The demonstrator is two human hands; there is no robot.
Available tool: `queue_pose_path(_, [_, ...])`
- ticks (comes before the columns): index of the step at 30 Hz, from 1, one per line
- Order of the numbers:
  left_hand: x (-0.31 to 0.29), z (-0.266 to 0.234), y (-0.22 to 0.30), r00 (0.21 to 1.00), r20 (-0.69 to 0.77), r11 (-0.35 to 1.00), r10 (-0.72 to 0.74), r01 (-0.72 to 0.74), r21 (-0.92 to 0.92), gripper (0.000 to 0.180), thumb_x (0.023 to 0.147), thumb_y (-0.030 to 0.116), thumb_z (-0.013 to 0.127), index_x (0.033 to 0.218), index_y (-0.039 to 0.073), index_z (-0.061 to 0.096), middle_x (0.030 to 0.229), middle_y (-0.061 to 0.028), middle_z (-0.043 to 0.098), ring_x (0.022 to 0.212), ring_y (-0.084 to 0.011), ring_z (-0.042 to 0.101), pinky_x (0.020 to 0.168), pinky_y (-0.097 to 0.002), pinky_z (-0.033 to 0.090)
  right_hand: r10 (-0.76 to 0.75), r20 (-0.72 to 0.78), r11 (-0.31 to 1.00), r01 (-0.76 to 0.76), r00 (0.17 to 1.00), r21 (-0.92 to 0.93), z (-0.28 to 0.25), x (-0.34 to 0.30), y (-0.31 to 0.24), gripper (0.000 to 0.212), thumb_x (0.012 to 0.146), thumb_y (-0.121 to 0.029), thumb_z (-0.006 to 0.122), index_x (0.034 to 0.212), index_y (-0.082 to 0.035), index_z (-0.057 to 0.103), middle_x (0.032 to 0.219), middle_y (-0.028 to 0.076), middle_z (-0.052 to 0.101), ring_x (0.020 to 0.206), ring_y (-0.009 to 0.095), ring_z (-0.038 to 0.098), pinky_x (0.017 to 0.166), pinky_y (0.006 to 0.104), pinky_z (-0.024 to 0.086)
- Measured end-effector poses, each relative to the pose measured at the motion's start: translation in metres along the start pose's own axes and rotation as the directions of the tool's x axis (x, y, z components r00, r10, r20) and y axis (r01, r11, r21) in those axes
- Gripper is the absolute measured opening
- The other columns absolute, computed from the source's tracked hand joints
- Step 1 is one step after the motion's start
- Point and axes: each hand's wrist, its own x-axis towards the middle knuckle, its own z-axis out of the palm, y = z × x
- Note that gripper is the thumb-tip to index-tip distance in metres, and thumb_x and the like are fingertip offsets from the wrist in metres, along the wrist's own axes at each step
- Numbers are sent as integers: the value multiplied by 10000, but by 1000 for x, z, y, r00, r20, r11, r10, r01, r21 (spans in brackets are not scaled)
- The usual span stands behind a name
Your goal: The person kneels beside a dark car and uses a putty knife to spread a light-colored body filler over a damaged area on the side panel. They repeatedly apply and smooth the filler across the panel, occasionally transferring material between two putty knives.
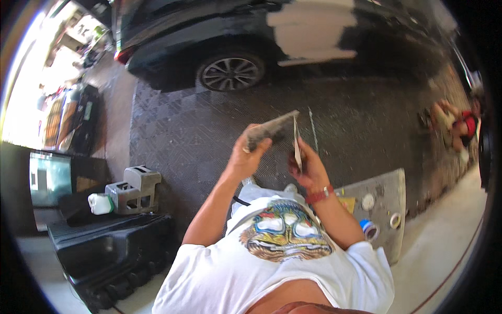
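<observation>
My left hand (251, 153) grips a flat, grey-brown, stiff-looking strip (273, 129), thumb on top, held out in front of my chest. In my right hand (309, 170), a thin pale flat piece (298, 144) stands nearly edge-on. The far ends of the two pieces meet at a point; whether they are one folded sheet or two separate pieces I cannot tell. A red band (319, 194) circles my right wrist.
A dark car (183, 39) with a pale patch (314, 31) on its side stands ahead. At right are a worktop (389, 196) with tape rolls (369, 230) and a seated person (457, 123). A grey step stool (141, 186), white bottle (100, 203) and black case (115, 251) lie left.
</observation>
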Motion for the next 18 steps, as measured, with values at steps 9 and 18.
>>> queue_pose_path(9, [6, 43, 27, 993, 23, 944, -116, 103, 314, 372, 995, 328, 701, 1148, -12, 694, 1024, -109, 746, 956, -191, 674, 903, -363, 520, -499, 205, 282, 381, 842, -881, 23, -2, -53, 531, 867, -160, 811, 1282, -11, 515, 1161, 152, 671, 1164, 276, 630, 1005, 415, 494])
queue_pose_path(18, [11, 62, 42, 996, 47, 931, -78, 56, 360, 303, 997, 260, 675, 1100, -22, 715, 946, -115, 760, 896, -169, 692, 811, -358, 535, -650, 178, 375, 515, 739, -771, 26, 9, -68, 458, 871, -107, 774, 1231, -16, 507, 1109, 130, 679, 1034, 189, 658, 897, 356, 525])
